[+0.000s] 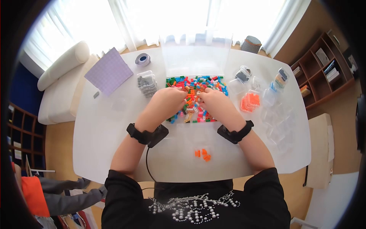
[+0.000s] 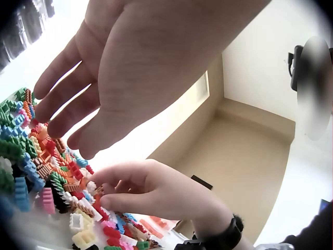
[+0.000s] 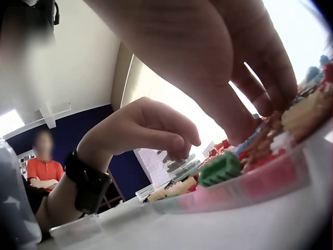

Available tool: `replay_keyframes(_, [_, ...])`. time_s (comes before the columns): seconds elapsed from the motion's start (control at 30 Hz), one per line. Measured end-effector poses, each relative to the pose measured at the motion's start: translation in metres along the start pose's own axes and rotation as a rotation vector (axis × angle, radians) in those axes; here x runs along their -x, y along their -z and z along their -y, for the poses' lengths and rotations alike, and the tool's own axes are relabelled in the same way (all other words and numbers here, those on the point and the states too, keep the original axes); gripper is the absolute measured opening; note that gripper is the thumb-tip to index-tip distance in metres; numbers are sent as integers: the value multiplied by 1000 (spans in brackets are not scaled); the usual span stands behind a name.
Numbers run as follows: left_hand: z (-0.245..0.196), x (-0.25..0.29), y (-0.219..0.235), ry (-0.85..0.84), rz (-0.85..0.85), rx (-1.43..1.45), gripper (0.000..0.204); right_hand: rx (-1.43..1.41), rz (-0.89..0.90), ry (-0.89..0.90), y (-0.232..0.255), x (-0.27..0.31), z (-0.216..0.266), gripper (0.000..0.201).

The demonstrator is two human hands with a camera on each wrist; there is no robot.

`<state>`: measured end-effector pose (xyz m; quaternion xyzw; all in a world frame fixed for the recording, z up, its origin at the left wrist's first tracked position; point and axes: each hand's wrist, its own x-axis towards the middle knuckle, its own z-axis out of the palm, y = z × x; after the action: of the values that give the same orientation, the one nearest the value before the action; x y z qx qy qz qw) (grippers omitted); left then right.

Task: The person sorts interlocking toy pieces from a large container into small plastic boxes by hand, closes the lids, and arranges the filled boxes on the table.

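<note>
A wide heap of small plastic building bricks (image 1: 196,108) in many colours fills a shallow clear box, its transparent lid (image 1: 196,57) raised at the back. My left hand (image 1: 167,101) reaches over the heap from the left. In the left wrist view its fingers are spread loosely at the bricks, with nothing between them and the thumb. Over the right half, my right hand (image 1: 215,102) points its fingers down into the bricks, and the fingertips are partly hidden there. A green brick (image 3: 220,169) lies by the box's near rim in the right wrist view.
Several loose orange bricks (image 1: 206,154) lie near the table's front edge. To the right are small clear boxes of orange bricks (image 1: 250,101) and clear containers (image 1: 280,126). Stacked boxes of grey pieces (image 1: 146,84), a tape roll (image 1: 142,59) and a lilac sheet (image 1: 108,70) are left.
</note>
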<state>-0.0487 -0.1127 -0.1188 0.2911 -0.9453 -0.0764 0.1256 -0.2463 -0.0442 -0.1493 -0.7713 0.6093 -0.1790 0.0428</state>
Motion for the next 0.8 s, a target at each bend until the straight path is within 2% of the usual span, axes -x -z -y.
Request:
replay_keyframes(0.13, [6,-7,-16,-125,49,-1,8,-44,7,16,-3,-1,0,12])
replay_keyframes(0.17, [5,-9,-20,-123,49,5,8,-69,4,55,-4,-2,0,12])
replay_keyframes(0.4, [-6,-7,-21,-103,31,-19,4,-184,-63,10,6,-1,-8,11])
replay_keyframes(0.7, [-4,-2,-21,-83,33,-20,8,-272,75,-106,20,-17,-9,11])
replay_keyframes(0.77, [-2,-2,-22,-82,29,-8,8,-241,6,56,11,-16,-10,9])
replay_keyframes(0.8, [-1,-2,-22,-83,35,-7,8,-243,8,55,8,-16,-10,9])
